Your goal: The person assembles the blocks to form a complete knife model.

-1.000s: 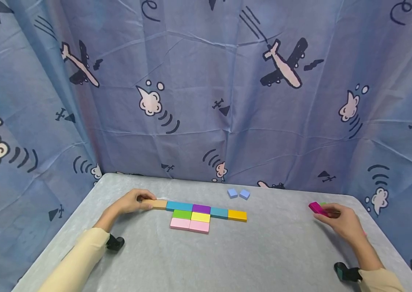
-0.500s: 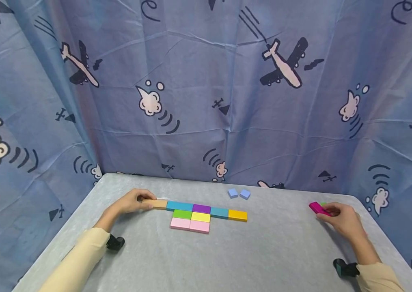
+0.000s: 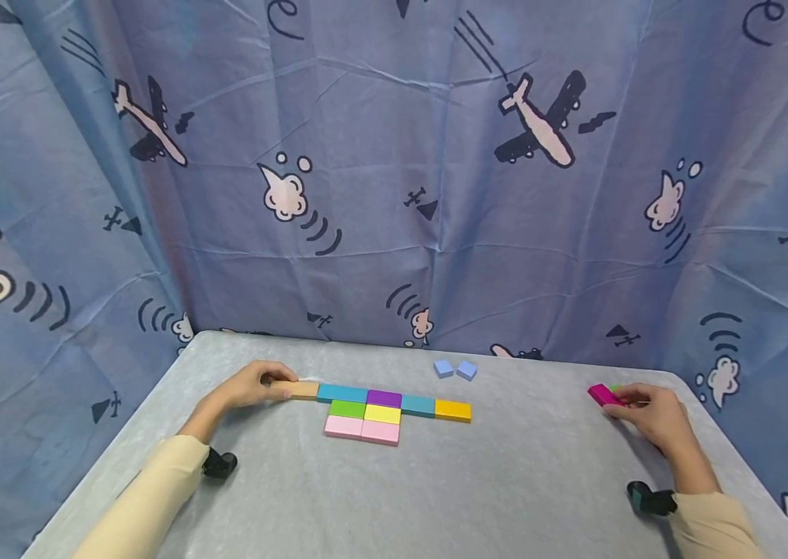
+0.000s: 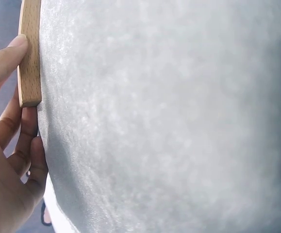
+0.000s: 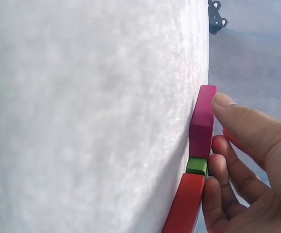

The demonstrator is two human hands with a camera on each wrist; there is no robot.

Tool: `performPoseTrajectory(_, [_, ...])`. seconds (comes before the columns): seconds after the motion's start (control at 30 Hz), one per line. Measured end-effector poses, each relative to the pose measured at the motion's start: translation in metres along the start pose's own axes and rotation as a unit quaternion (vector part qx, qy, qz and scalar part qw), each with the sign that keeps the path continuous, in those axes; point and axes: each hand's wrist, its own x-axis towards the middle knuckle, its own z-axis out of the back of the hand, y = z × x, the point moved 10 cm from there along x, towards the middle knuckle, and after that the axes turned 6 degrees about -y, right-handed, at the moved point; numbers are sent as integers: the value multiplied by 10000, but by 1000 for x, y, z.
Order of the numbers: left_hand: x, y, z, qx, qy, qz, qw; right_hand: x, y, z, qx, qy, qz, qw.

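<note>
At the left end of a row of flat blocks, my left hand (image 3: 250,386) grips a plain wooden block (image 3: 304,390) between thumb and fingers. The row continues with a blue block (image 3: 342,394), a purple block (image 3: 384,399), another blue block (image 3: 418,406) and an orange-yellow block (image 3: 453,411). Below it touch a green block (image 3: 348,409), a yellow block (image 3: 382,414) and two pink blocks (image 3: 345,427). Far right, my right hand (image 3: 655,419) pinches a magenta block (image 5: 203,121). A small green block (image 5: 196,166) and a red block (image 5: 185,204) show beside that hand in the right wrist view.
Two small light-blue blocks (image 3: 454,370) lie near the back edge of the cloth-covered table (image 3: 491,489). A blue curtain (image 3: 366,178) with airplane prints hangs behind and along both sides.
My right wrist and sleeve have shifted slightly left and up, while the magenta block stays nearly in place. The left hand and the row of blocks look unchanged.
</note>
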Motion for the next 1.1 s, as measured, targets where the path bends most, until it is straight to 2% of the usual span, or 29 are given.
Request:
performPoseTrajectory(0.3, [0,0,1,-23,-29,-20,10000,2,-4,-3,163,16,-303,9994])
performPoseTrajectory(0.43, [0,-1,1,1,-17,-62,10000,2,-6,-5,193,-97,-390,9990])
performPoseTrajectory(0.7, [-1,-3,0,50,-25,-60,10000,0,-6,-6,117,-391,-236,9989])
performPoseTrajectory(0.9, [0,-1,0,34,0,-45,10000,0,-7,-8,176,-278,-248,9992])
performPoseTrajectory(1.1, [0,0,0,16,-11,-22,10000,2,-2,-12,148,-46,57,9999])
